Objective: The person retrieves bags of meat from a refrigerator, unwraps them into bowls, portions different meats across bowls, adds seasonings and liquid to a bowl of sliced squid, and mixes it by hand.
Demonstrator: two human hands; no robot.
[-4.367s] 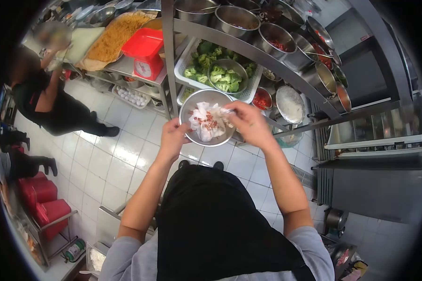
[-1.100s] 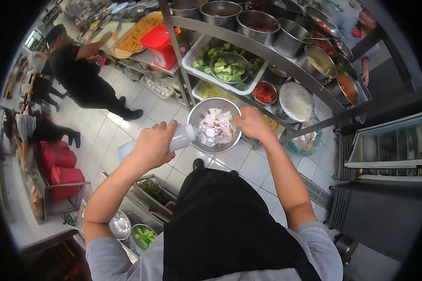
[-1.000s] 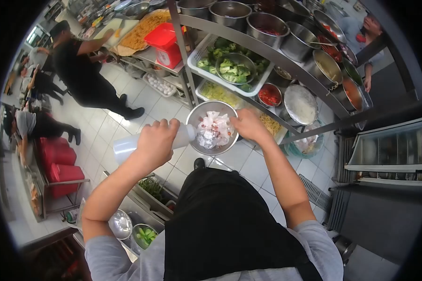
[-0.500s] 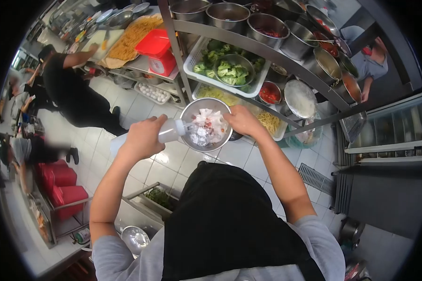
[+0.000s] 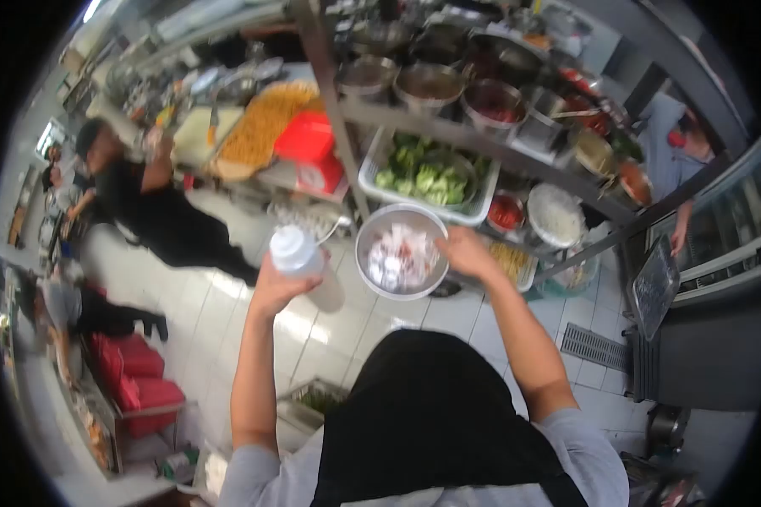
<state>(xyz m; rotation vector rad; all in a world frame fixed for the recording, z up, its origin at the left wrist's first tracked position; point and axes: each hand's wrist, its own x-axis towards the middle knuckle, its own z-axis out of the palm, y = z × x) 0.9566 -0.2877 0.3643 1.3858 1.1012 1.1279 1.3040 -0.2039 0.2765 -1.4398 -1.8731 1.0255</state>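
A translucent squeeze bottle [image 5: 294, 252] with a white cap stands roughly upright in my left hand [image 5: 281, 286], its fingers wrapped round it. To its right, a round metal bowl [image 5: 363, 269] is held by the rim in my right hand [image 5: 467, 252]. Inside the bowl lie pale white pieces with red bits [image 5: 402, 253] and some clear liquid or shiny matter at the lower left. I cannot tell what the white pieces are. The bottle and the bowl are apart.
A metal shelf rack ahead bears several pots [image 5: 429, 84] and a white basket of broccoli [image 5: 423, 173]. A red-topped scale [image 5: 306, 139] stands beside noodle-like food [image 5: 266, 127]. One co-worker in black [image 5: 135, 182] is at the left, another person [image 5: 681, 127] at the right. Red bins [image 5: 148, 397] sit lower left.
The bottle was tilted with its nozzle over the bowl; now it is upright and away to the left. The view has shifted, and the left co-worker's arm is raised.
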